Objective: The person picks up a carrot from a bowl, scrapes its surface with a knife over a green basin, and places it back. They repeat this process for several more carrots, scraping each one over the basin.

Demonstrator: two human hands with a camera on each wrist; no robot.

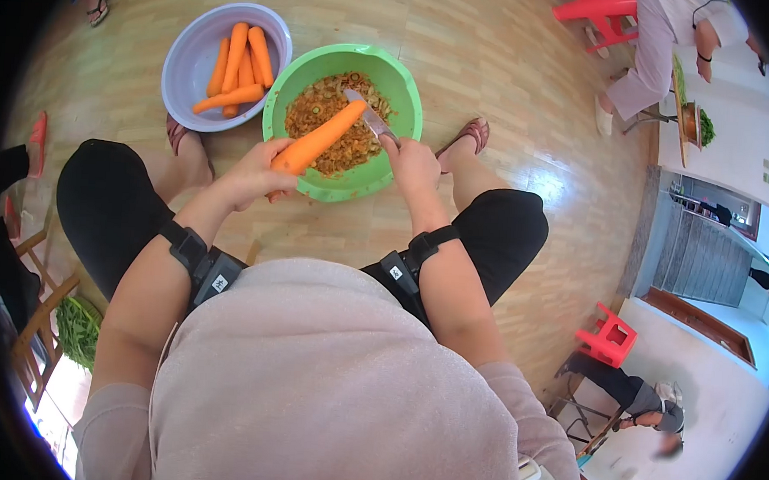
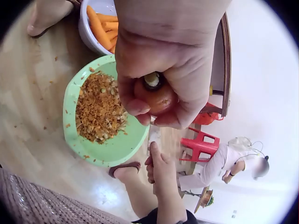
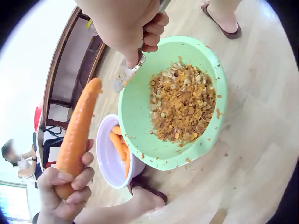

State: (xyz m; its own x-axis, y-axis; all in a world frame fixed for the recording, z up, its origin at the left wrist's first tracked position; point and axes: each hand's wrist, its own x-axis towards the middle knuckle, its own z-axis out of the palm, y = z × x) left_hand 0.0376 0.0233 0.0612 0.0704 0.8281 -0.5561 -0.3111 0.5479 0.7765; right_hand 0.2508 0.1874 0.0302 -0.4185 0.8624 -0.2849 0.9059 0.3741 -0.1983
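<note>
Carrot (image 1: 318,138) held over the green bowl (image 1: 407,98), which sits on the pale wooden floor beside a lilac bowl (image 1: 182,66) of peeled carrots (image 1: 237,67); red plastic stools (image 1: 607,335) stand at the room's edge; the carrot's long axis slants up and away, tip toward the knife (image 1: 369,115); left hand (image 1: 253,174) has its grip wrapped round the thick end; right hand (image 1: 412,163) has its grip curled round the knife handle, blade near the tip; peelings (image 3: 183,102) fill the green bowl.
</note>
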